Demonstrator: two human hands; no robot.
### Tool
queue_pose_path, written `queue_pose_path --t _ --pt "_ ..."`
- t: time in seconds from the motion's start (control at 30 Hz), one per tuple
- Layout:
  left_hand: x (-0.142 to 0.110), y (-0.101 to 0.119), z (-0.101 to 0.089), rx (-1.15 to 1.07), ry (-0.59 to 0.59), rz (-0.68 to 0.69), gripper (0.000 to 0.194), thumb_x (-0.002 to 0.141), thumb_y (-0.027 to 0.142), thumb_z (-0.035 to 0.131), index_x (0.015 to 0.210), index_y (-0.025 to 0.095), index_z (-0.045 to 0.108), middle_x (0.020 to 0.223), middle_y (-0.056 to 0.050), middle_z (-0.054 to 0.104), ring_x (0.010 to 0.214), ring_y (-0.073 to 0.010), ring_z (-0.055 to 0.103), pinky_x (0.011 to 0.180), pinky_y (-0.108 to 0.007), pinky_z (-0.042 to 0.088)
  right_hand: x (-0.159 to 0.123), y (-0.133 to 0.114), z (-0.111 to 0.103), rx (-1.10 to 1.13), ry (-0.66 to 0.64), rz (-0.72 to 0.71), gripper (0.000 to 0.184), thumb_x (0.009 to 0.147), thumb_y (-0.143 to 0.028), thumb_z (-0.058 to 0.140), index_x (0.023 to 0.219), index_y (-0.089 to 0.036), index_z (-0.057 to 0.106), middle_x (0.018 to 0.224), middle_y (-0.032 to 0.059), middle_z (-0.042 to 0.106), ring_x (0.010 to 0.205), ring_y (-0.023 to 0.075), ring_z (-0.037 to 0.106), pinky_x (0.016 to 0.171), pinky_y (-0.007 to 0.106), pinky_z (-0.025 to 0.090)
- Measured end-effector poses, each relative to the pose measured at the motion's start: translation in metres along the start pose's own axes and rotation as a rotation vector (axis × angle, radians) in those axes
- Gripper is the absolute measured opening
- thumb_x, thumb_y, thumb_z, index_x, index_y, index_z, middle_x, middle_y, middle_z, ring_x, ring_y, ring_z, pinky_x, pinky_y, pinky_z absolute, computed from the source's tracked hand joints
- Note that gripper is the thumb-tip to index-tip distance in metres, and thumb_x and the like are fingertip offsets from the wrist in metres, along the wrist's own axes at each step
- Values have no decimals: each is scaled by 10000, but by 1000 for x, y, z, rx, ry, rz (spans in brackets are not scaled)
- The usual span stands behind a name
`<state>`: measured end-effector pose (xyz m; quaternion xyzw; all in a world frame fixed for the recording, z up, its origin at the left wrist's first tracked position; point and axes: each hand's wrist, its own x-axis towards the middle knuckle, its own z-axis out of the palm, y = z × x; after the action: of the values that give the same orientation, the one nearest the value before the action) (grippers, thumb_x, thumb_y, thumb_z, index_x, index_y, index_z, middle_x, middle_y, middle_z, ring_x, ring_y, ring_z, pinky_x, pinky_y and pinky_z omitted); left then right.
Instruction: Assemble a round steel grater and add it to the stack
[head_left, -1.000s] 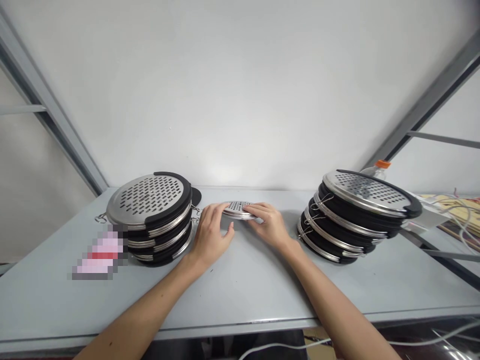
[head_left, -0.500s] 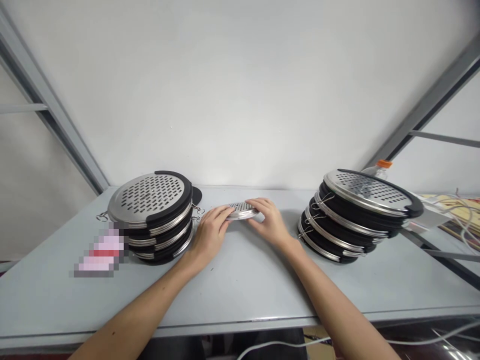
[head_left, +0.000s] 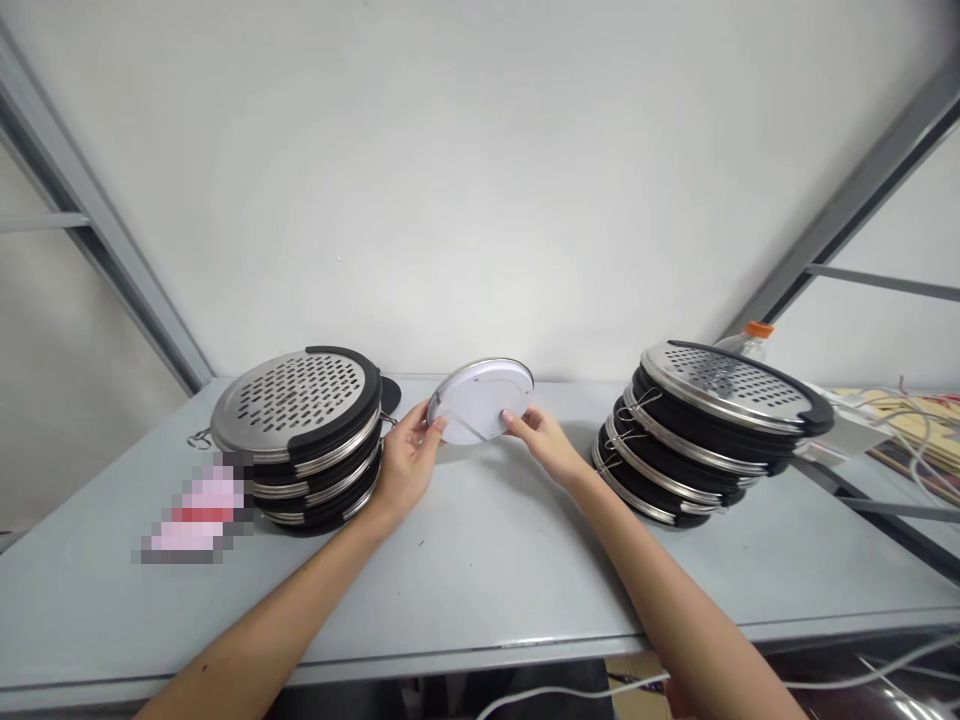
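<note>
Between my hands a round metal disc [head_left: 484, 385] is raised off the table and tilted, its smooth whitish face turned toward me. My left hand [head_left: 405, 460] grips its left edge, thumb on the whitish face and fingers behind. On the lower right edge, my right hand [head_left: 551, 445] pinches it the same way. To the left stands a stack of round black-and-silver pieces [head_left: 300, 405], its top a perforated metal plate with a black edge. A similar stack [head_left: 720, 390] leans a little on the right, with wire clips on its side.
A bottle with an orange cap [head_left: 757, 330] stands behind the right stack. Cables [head_left: 926, 430] and a white box [head_left: 847, 440] lie at far right. Grey metal posts [head_left: 142, 250] rise at both sides of the grey table [head_left: 480, 580]. A pixelated patch covers something at left.
The disc was low with its perforated face up; both hands have lifted it and tipped it so the whitish face shows. The stacks stand as before.
</note>
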<state>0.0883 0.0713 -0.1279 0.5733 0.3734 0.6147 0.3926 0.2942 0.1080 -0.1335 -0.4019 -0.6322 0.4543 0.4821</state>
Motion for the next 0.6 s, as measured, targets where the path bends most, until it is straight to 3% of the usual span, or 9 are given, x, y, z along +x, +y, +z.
queue_pose_path --t 0.13,0.27,0.37,0.47,0.6 --pt "2 -2 1 -105 -32 -96 375 853 440 568 1100 158 565 1137 -99 630 985 -219 625 756 -297 553 -2 -2 0 118 12 16 363 764 -483 653 949 -171 677 924 71 712 895 243 651 831 388 516" --pt "2 -6 2 -31 -84 -69 376 859 382 575 1152 153 518 1182 -121 607 1088 -221 589 917 -348 493 -2 -8 -2 51 105 -62 349 738 -463 684 920 -165 676 885 56 705 848 224 641 789 355 514" --pt "-1 -7 3 140 -67 77 520 864 292 574 1330 184 367 1308 -141 516 1208 -230 505 1011 -400 422 -3 -13 -2 -39 154 -149 303 747 -425 685 907 -167 674 873 42 696 821 210 629 765 335 506" --pt "-8 -4 2 466 -35 307 631 858 241 573 1407 219 263 1421 -136 386 1301 -257 393 1056 -458 368 -5 -13 -3 -200 194 -257 239 774 -384 664 888 -174 682 849 33 693 814 211 626 764 334 495" --pt "-15 0 3 815 -150 593 644 874 192 546 1434 222 227 1434 -139 348 1339 -267 324 1084 -467 330 -8 -7 -4 -507 213 -420 213 812 -290 630 1001 -207 681 981 49 703 890 223 633 824 361 486"
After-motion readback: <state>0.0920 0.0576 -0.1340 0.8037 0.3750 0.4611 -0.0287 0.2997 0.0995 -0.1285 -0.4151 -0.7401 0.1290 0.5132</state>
